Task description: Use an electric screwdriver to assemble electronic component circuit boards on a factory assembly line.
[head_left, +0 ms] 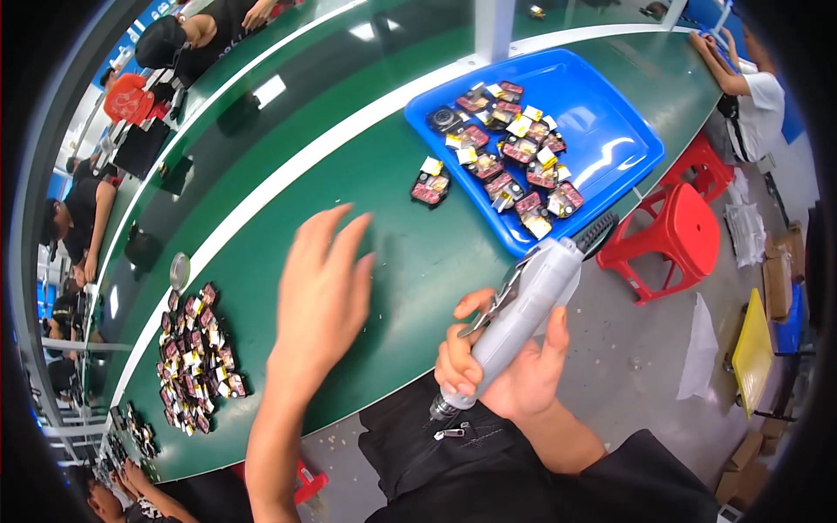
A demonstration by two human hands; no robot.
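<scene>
Clamping our right fingers (457, 355) around a grey cylindrical tool (516, 315) near the blue plastic tray (602, 113), we hold our left fingers (319, 232) apart.

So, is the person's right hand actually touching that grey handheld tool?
Touching. The head view shows the right hand around the grey handheld tool, its fingers curled onto the casing with no gap visible there.

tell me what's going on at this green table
The person's right hand holds a grey power tool, its tip pointing down toward the lap. The left hand is open over the green table, with nothing visible in it. Small units sit in a blue tray, one unit lies just left of it, and a bigger pile is farther left.
</scene>
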